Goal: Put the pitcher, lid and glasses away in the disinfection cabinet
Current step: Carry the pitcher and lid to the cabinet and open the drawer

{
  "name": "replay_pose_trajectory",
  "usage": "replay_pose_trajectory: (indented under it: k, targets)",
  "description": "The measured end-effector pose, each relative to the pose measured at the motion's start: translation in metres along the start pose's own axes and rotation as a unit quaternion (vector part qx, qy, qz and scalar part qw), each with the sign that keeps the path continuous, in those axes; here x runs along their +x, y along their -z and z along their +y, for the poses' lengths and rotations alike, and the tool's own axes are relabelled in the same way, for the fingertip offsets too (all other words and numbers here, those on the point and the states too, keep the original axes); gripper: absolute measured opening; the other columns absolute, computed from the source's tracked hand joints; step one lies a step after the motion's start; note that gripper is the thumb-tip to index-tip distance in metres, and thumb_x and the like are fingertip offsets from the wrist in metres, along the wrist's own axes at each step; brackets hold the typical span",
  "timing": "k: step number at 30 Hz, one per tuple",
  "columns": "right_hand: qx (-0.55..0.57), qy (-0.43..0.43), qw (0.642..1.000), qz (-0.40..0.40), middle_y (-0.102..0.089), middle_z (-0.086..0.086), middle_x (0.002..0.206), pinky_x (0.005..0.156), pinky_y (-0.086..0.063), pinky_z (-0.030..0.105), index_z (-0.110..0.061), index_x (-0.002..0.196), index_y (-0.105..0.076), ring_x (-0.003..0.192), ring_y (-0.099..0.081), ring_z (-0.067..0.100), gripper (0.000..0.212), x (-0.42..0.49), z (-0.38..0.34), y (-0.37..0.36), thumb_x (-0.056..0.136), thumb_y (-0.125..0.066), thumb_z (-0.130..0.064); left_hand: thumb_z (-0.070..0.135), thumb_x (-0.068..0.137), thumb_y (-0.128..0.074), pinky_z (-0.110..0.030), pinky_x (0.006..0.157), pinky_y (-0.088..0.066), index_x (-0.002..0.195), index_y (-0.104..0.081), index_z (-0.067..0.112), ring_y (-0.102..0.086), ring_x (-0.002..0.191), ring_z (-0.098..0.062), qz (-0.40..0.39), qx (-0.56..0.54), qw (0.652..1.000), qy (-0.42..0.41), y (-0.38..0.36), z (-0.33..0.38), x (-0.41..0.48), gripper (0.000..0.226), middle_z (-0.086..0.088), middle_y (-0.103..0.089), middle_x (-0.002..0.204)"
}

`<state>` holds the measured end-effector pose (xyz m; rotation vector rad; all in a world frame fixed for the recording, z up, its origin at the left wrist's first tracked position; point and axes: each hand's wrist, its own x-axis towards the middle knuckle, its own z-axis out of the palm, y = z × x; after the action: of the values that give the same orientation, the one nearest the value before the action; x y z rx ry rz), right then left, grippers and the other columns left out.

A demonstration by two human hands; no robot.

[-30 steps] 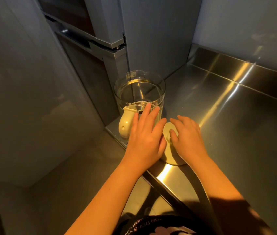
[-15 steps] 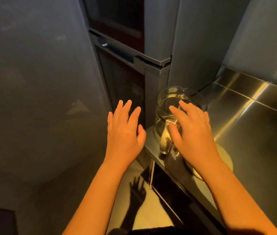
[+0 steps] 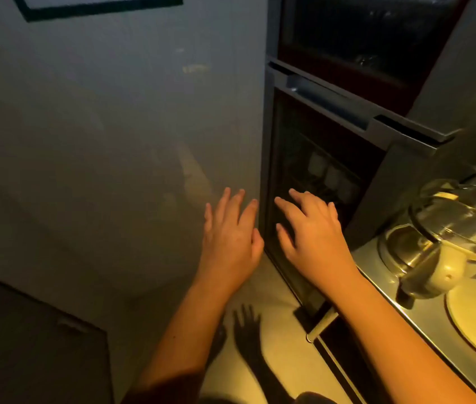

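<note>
Lid (image 3: 471, 330) partly beyond right edge

Left of the steel counter (image 3: 432, 322) stands a grey wall (image 3: 99, 141) with a black-framed sheet (image 3: 102, 11) high on it; below, a pale floor (image 3: 277, 293).

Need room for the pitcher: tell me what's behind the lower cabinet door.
Through the dark lower door, pale squarish shapes show dimly; the right hand covers part, the rest is too dark.
</note>
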<state>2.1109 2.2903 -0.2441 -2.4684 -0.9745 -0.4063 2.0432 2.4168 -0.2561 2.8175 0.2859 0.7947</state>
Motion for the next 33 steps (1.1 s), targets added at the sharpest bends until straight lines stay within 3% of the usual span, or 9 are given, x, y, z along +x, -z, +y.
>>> replay_pose_trajectory:
  k: [6,11,24,26,28,30,33]
  targets:
    - [-0.003,0.021,0.999,-0.026,-0.057,0.021,0.122,0.093,-0.035,0.064,-0.007,0.121,-0.06,0.116,-0.051,0.042,0.048,0.032,-0.034,-0.035,0.075,-0.072,-0.012,0.005,0.059,-0.08,-0.063,0.091,-0.035,0.11,-0.063,0.002,-0.052,0.118,-0.041,0.017,0.017,1.0,0.009,0.002,-0.048,0.004,0.054,-0.021,-0.061,0.119]
    - [-0.006,0.022,0.999,-0.04,-0.056,0.019,0.125,0.097,-0.033,0.062,-0.009,0.123,-0.058,0.119,-0.049,0.039,0.048,0.068,-0.044,-0.062,0.076,-0.07,-0.014,0.005,0.059,-0.08,-0.058,0.094,-0.024,0.111,-0.062,0.001,-0.052,0.118,-0.042,0.018,0.022,0.999,0.02,-0.01,-0.083,0.023,0.055,-0.022,-0.06,0.119]
    - [-0.044,-0.048,0.998,-0.021,-0.052,0.019,0.13,0.101,-0.026,0.062,-0.009,0.124,-0.057,0.125,-0.044,0.038,0.045,0.224,-0.005,-0.126,0.081,-0.067,-0.014,0.006,0.065,-0.076,-0.058,0.095,-0.023,0.114,-0.061,0.002,-0.052,0.118,-0.041,0.009,-0.008,0.998,-0.062,-0.082,-0.16,0.186,0.051,-0.021,-0.06,0.12]
    - [-0.05,-0.064,0.996,-0.031,-0.048,0.016,0.136,0.105,-0.022,0.059,-0.012,0.13,-0.052,0.13,-0.038,0.036,0.046,0.245,0.005,-0.131,0.085,-0.062,-0.017,0.008,0.069,-0.071,-0.059,0.095,-0.028,0.113,-0.062,0.004,-0.053,0.117,-0.04,0.007,-0.017,0.996,-0.082,-0.097,-0.167,0.21,0.045,-0.02,-0.06,0.12]
    - [-0.054,-0.089,0.993,-0.052,-0.039,0.011,0.144,0.111,-0.013,0.053,-0.017,0.137,-0.044,0.137,-0.028,0.03,0.048,0.262,0.013,-0.135,0.091,-0.054,-0.022,0.017,0.076,-0.054,-0.059,0.094,-0.034,0.112,-0.063,0.006,-0.054,0.117,-0.038,-0.015,-0.019,0.996,-0.091,-0.109,-0.173,0.23,0.038,-0.018,-0.061,0.12]
    - [-0.057,-0.107,0.991,-0.06,-0.033,0.008,0.148,0.112,-0.009,0.05,-0.019,0.14,-0.038,0.139,-0.023,0.027,0.049,0.273,0.02,-0.137,0.093,-0.05,-0.024,0.024,0.078,-0.04,-0.055,0.095,-0.031,0.113,-0.063,0.008,-0.054,0.117,-0.037,-0.039,-0.021,0.994,-0.103,-0.117,-0.178,0.245,0.045,-0.017,-0.061,0.12]
    - [-0.059,-0.142,0.986,-0.063,-0.033,0.009,0.148,0.112,-0.01,0.051,-0.018,0.14,-0.038,0.139,-0.023,0.027,0.049,0.287,0.03,-0.139,0.093,-0.05,-0.025,0.022,0.079,-0.043,-0.054,0.097,-0.024,0.116,-0.061,0.008,-0.051,0.12,-0.037,-0.044,-0.021,0.99,-0.13,-0.128,-0.185,0.266,0.043,-0.017,-0.06,0.123]
